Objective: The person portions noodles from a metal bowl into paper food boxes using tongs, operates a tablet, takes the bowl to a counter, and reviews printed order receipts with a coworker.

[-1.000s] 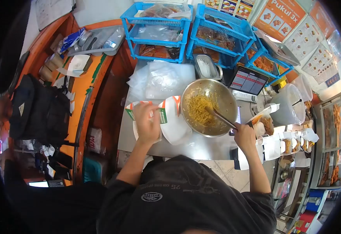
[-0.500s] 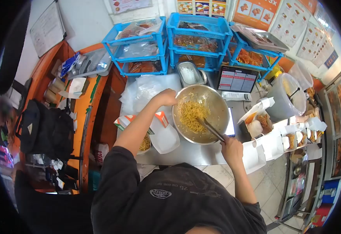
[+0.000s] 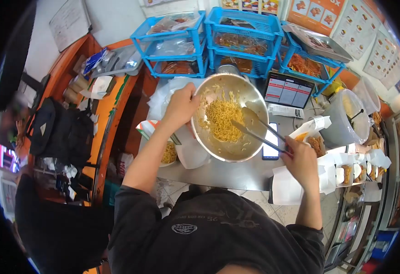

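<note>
Left hand (image 3: 181,106): fingers clamped on the left rim of the steel bowl (image 3: 231,153). One second earlier it was over the paper box (image 3: 169,137); by the half-second frame it had reached the bowl.

Right hand (image 3: 301,160): fingers closed around the handle end of the metal tongs (image 3: 258,136). The tongs' two arms now stand apart, tips inside the bowl; in both earlier frames they looked close together.

Noodles (image 3: 227,119): yellow, heaped mid-bowl, strands on the inner wall.

Bowl position: over the surface (image 3: 236,177), now overlapping the box's white lid in view and hiding most of the metal container (image 3: 228,69) behind it, which showed plainly before. Contact of its base with the surface: cannot tell.

Box: left of the bowl, partly behind the left forearm, noodles visible inside. Phone (image 3: 271,142): right of the bowl, more of it exposed than before.
</note>
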A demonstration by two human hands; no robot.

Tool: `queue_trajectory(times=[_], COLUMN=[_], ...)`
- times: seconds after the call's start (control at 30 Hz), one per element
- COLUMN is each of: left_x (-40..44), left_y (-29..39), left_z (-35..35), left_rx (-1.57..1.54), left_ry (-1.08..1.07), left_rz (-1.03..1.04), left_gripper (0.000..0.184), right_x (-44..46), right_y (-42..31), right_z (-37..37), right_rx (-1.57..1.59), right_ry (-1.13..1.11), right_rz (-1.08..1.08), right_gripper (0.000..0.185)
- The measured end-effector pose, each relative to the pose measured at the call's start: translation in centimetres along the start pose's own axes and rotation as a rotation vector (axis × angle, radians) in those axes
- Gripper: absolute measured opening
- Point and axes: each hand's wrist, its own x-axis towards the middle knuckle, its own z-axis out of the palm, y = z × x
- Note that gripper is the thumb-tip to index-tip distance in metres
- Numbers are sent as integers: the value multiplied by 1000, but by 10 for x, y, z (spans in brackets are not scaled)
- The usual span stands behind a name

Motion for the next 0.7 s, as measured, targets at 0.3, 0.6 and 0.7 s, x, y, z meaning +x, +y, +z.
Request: queue_trajectory(times=[0.3, 0.6, 0.7], left_x=[-112, -240, -273], left_y=[40, -26, -33], left_z=[-88, -123, -126], left_rx=[-10, -38, -90], left_ry=[224, 258, 297], left_rz=[-208, -481, -495], left_gripper=[15, 15, 18], right_x=[-16, -72, -89], right_y=[-63, -108, -124], right_z=[-3, 44, 34], right_rx=[-287, 93, 160], right_ry=[-134, -164, -157], right_rz=[-311, -375, -353], right_gripper=[25, 19, 22])
